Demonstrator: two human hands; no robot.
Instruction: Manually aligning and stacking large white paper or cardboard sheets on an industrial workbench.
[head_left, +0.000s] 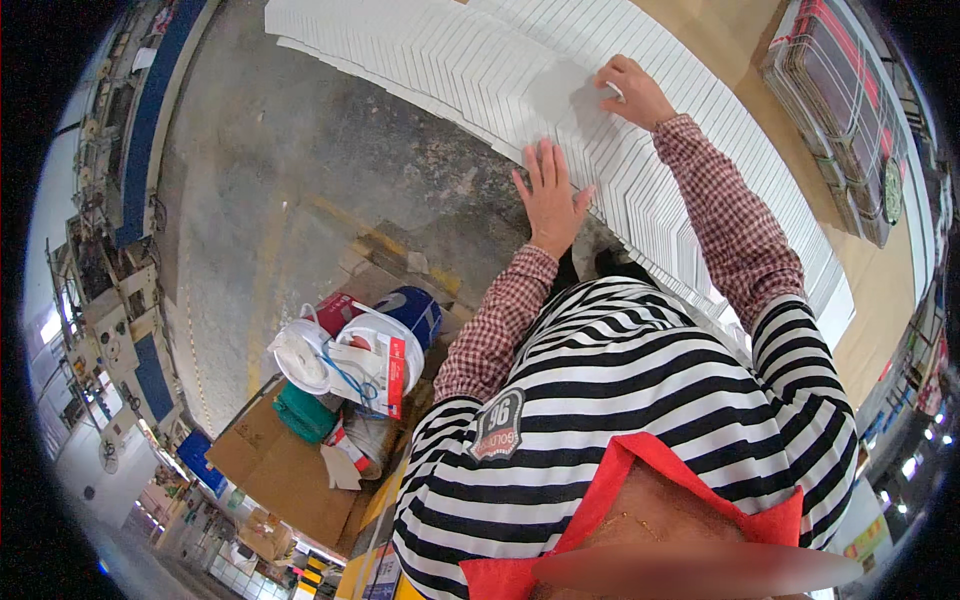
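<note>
A long row of overlapping white sheets (pixel 470 70) with stepped edges lies fanned across a tan work surface (pixel 735 30). My left hand (pixel 555 200) is at the near edge of the row, fingers spread and palm down, with nothing in it. Farther along and to the right, my right hand (pixel 638 95) is over the sheets with its fingers curled toward the thumb. A small white bit shows between thumb and fingers, too small to name. Both forearms are in red checked sleeves.
At the lower left, an open cardboard box (pixel 265 440) stands beside a white tub (pixel 372 340), a blue container (pixel 412 312) and a green roll (pixel 305 410). A strapped stack of plaid-printed flat pieces (pixel 835 110) lies at right. Machinery (pixel 125 290) lines the left beyond a concrete floor (pixel 290 130).
</note>
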